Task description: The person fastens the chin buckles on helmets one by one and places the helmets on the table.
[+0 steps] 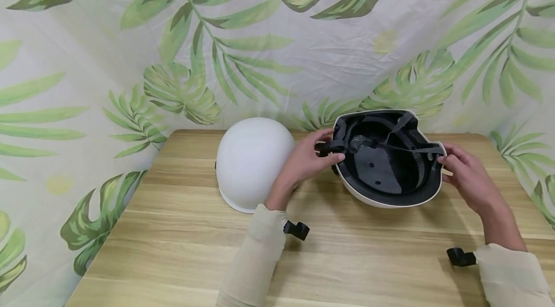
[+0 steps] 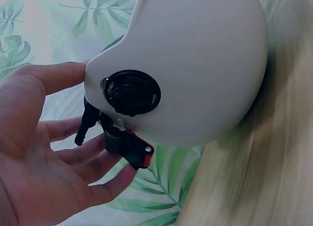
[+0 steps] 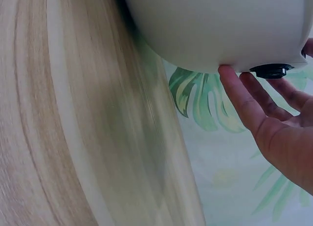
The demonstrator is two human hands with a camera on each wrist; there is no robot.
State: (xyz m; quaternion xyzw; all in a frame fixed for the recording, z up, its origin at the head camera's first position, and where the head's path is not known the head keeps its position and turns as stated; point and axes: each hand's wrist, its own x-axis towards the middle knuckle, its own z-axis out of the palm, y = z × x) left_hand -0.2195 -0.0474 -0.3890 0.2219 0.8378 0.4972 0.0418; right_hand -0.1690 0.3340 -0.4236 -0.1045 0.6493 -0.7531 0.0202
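An upturned white helmet [image 1: 392, 198] with black lining and dark chin straps [image 1: 396, 128] is tilted over the right part of the table. My left hand [image 1: 305, 155] grips its left rim, thumb on the edge, fingers by a black buckle with a red part [image 2: 129, 146]. Close by on the shell is a round black side knob [image 2: 132, 92]. On the opposite rim my right hand [image 1: 470, 179] holds the edge, with fingertips against the white shell [image 3: 210, 30] near another black knob [image 3: 271, 70]. A second white helmet [image 1: 253, 162] rests dome up beside my left forearm.
The wood-grain table [image 1: 173, 244] ends at a back edge just behind the helmets. A leaf-print cloth [image 1: 321, 66] hangs behind it and along both sides. Black mounts [image 1: 297, 230] stick out from both sleeves near the wrists.
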